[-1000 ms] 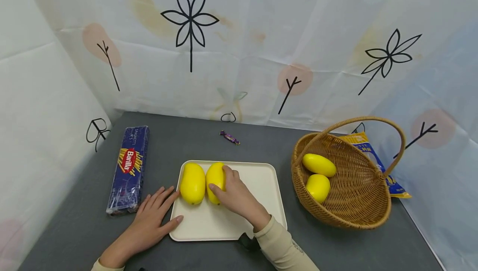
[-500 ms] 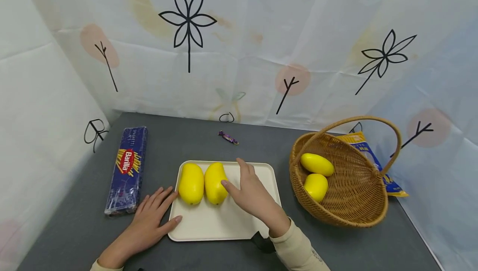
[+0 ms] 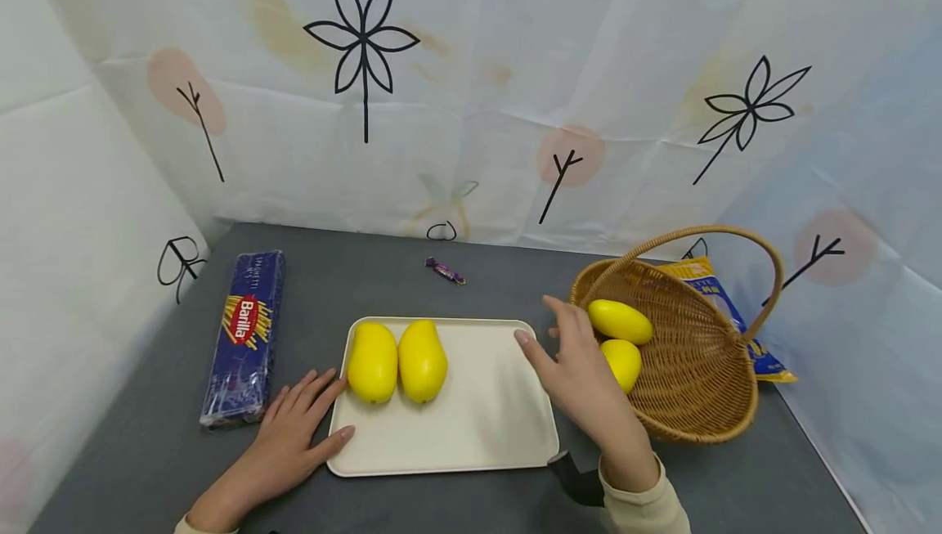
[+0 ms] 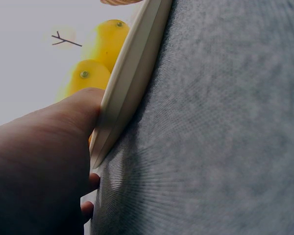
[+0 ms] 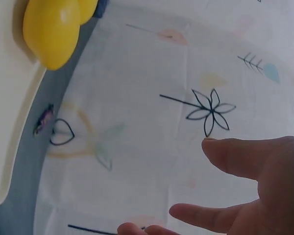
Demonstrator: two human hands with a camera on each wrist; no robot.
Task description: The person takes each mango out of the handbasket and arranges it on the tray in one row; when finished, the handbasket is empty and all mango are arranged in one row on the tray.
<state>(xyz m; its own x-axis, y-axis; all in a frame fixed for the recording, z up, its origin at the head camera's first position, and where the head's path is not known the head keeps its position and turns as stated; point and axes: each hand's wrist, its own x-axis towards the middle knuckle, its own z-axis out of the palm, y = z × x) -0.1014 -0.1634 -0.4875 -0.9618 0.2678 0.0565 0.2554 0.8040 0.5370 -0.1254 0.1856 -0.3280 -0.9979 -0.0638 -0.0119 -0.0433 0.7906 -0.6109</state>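
Relation of the right hand (image 3: 589, 379) to the wicker basket (image 3: 699, 391), head view. Two fruits are held in the basket's left part, right of centre in the frame: the upper yellow fruit (image 3: 621, 322) is laid crosswise, its long axis sloped slightly down to the right; the lower yellow fruit (image 3: 624, 362) is partly covered by the hand, so its axis cannot be told. The decisive relation is judged to be this — both are placed just to the right of the right hand, well apart from the left hand (image 3: 290, 440). The right thumb and fingers are spread apart, and nothing is grasped; whether basket or fruit is touched cannot be told. On the tray (image 3: 493, 411), a left mango (image 3: 373, 362) and a right mango (image 3: 423, 361) are set side by side, long axes directed up the frame. The left hand is rested, fingers extended, at the tray's left edge — nothing is gripped.
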